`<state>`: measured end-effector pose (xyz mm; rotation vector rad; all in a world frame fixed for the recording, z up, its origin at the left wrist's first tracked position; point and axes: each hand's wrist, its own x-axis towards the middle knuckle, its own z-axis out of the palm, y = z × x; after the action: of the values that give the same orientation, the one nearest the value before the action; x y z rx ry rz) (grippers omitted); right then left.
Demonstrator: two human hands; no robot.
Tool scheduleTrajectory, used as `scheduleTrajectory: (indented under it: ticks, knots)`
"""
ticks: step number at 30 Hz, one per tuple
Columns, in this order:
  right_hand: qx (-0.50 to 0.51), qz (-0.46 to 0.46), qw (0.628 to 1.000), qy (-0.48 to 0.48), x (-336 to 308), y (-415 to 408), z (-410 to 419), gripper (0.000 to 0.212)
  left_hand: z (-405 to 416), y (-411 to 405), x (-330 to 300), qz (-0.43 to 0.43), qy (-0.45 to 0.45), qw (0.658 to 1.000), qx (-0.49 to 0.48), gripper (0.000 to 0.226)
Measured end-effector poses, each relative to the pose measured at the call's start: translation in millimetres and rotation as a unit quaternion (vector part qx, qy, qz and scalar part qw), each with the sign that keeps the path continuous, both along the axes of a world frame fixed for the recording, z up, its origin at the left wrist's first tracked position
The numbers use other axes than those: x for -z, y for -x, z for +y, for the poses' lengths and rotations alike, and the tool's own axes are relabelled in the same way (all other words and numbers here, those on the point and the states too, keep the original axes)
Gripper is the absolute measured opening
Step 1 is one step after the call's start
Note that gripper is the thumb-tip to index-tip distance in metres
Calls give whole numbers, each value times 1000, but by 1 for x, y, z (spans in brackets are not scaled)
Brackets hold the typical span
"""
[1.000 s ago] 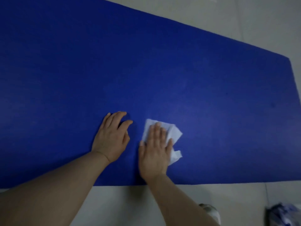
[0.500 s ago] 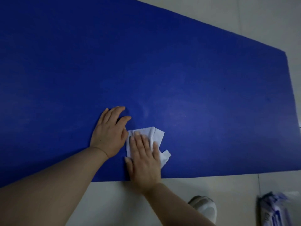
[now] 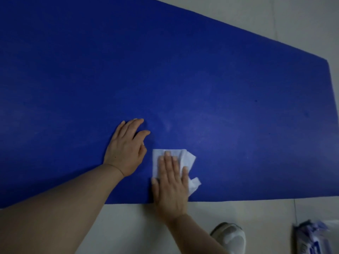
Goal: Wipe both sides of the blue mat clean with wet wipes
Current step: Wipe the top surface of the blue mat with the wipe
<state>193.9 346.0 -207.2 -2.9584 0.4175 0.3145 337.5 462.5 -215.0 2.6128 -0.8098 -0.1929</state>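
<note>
nearest, the right hand lies flat, fingers straight, pressing the wet wipe by the blue mat's near edge. at its ten o'clock the left hand braces, open. the mat's long axis runs nine-to-three, so unwiped area stretches toward three o'clock, nearer the right hand.

The print on the wipes pack is too blurred to read.

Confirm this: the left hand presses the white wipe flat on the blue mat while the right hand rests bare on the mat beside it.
Hands are swapped. In the head view, the right hand presses the white wipe flat on the blue mat, while the left hand rests bare beside it.
</note>
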Motion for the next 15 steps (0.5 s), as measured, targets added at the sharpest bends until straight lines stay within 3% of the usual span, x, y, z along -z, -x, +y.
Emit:
scheduleTrajectory:
  ticks: [5, 7, 9, 11, 15]
  knots:
    - [189, -8, 981, 47, 8, 13, -47, 60, 0, 0, 1, -4, 2, 1000, -5, 40]
    - [149, -4, 988, 26, 1, 8, -19, 59, 0, 0, 1, 1, -2, 1000, -3, 42]
    - [18, 1, 1000, 1, -1, 8, 5, 57, 0, 0, 0, 6, -1, 1000, -3, 42]
    - [-35, 6, 999, 0, -1, 7, -4, 56, 0, 0, 0, 4, -1, 1000, -2, 42]
    - [157, -7, 987, 29, 5, 10, -63, 64, -1, -1, -1, -7, 7, 1000, -9, 42]
